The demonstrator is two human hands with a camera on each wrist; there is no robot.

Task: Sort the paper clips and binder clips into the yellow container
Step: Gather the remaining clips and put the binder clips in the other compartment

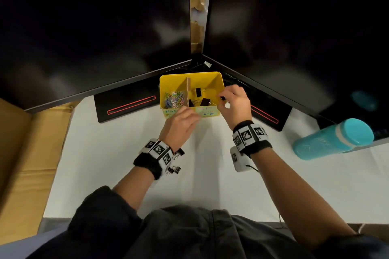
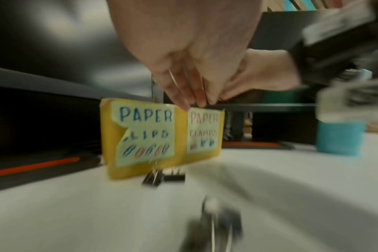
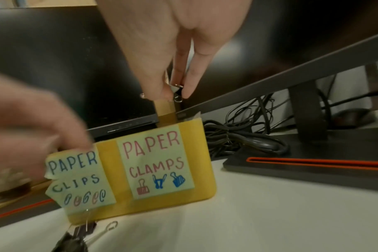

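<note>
Yellow container [image 1: 219, 88] rim | right hand [image 1: 233, 103] pinches binder clip [image 3: 176, 89] above

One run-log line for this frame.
right hand: pinches black binder clip above yellow container | left hand: at front rim | clips left

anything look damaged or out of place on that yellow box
Yes. The paper clips label on the front of the yellow container is torn across the middle and peeling at its edge, while the paper clamps label lies flat and whole. A few binder clips are on the table, not yet sorted.
</note>
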